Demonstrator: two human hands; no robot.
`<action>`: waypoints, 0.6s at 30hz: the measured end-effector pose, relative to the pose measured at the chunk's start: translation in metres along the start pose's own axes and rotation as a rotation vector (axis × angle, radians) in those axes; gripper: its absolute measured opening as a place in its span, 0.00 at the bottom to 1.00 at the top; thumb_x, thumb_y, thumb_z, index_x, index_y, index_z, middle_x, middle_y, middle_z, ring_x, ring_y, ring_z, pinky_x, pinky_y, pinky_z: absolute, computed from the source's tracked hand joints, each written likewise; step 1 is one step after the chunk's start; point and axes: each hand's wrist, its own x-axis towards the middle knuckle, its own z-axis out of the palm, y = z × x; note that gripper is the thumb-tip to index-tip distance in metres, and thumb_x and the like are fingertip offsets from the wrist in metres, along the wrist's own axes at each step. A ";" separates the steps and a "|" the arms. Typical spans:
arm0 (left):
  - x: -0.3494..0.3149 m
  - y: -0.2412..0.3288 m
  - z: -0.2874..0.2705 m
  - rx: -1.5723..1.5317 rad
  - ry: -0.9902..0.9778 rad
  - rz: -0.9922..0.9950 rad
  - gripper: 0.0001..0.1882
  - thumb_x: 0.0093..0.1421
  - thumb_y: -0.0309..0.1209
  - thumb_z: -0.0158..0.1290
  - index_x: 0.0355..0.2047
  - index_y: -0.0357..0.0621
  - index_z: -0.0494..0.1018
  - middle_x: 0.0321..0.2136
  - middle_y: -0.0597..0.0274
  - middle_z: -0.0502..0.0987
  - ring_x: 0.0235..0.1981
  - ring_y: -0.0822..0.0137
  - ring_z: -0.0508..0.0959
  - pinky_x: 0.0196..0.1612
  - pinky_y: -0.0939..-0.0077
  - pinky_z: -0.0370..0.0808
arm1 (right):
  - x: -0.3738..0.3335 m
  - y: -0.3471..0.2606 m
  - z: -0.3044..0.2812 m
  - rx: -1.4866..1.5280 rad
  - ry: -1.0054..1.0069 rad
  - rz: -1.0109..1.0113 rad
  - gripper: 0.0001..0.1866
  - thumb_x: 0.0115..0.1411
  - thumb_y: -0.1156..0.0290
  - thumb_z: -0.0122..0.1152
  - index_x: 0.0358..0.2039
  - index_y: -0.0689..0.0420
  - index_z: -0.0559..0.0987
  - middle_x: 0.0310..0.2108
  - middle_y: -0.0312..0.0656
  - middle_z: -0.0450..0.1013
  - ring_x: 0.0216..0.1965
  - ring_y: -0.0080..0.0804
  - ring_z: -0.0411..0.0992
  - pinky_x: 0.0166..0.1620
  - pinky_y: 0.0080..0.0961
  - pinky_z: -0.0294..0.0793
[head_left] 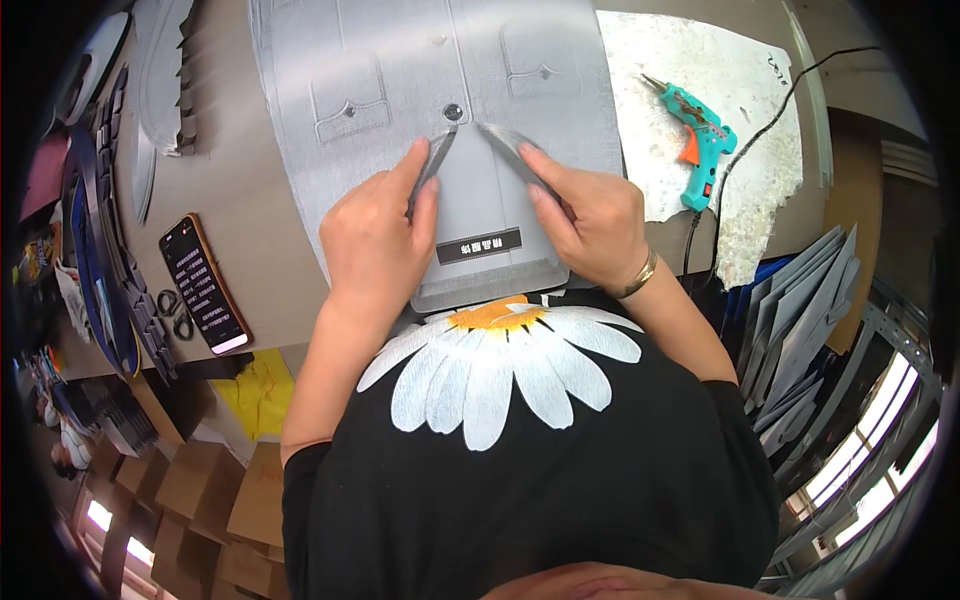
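Note:
A grey jacket-shaped piece (400, 60), with raised pockets, seams and a dark round button (452, 112), lies on the table in front of me. Two narrow folded flaps slant apart below the button, like a collar. Between thumb and fingers, my left hand (372, 228) pinches the left flap (436, 160). My right hand (592, 215), a bracelet at its wrist, pinches the right flap (507, 143) the same way. A smooth light grey panel (478, 205) shows between the flaps, with a black printed label (480, 246) near its lower edge.
A teal glue gun (705, 150) with an orange trigger lies on a stained white sheet (650, 60) at the right, its black cord trailing. A phone (207, 285) lies at the left beside a coiled cable (178, 312). Grey pieces (800, 310) stand stacked at right; cardboard boxes (200, 490) sit lower left.

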 end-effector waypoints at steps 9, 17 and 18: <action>0.001 -0.002 0.006 -0.088 0.001 -0.016 0.18 0.56 0.26 0.60 0.49 0.46 0.80 0.22 0.55 0.78 0.21 0.58 0.78 0.27 0.65 0.74 | 0.015 0.000 0.000 -0.133 -0.150 -0.015 0.20 0.58 0.69 0.63 0.52 0.49 0.80 0.14 0.41 0.70 0.16 0.39 0.72 0.22 0.33 0.69; 0.000 -0.004 0.004 -0.112 0.020 -0.021 0.20 0.56 0.25 0.59 0.51 0.49 0.80 0.20 0.57 0.76 0.19 0.60 0.75 0.26 0.66 0.72 | 0.011 0.005 0.005 -0.072 -0.101 -0.001 0.20 0.59 0.69 0.61 0.53 0.49 0.80 0.14 0.41 0.70 0.16 0.39 0.72 0.22 0.32 0.69; -0.001 -0.004 0.004 -0.117 0.037 -0.021 0.20 0.56 0.25 0.58 0.50 0.49 0.80 0.20 0.57 0.76 0.19 0.60 0.75 0.26 0.66 0.72 | 0.011 0.005 0.006 -0.073 -0.106 -0.004 0.20 0.59 0.68 0.61 0.53 0.49 0.79 0.14 0.41 0.70 0.16 0.39 0.72 0.22 0.32 0.69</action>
